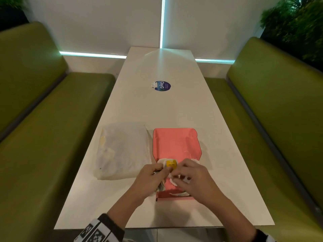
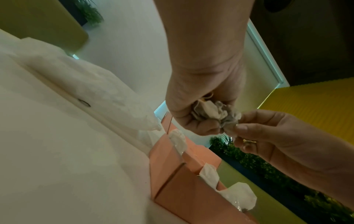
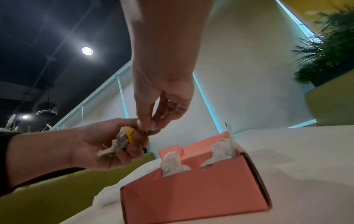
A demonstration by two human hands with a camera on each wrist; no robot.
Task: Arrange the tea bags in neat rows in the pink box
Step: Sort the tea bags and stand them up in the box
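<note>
Both hands are up over the near end of the pink box, which sits open on the white table. Left hand is clutching a crumpled bunch of tea bags, and the right hand is pinching one bag out of that bunch. More bags poke up from the box just below, with a plastic bag beside it.

Box and bag side by side on a table.
The bag lies left of the box; tea bags stand inside it; both hands meet above its near end.
</note>
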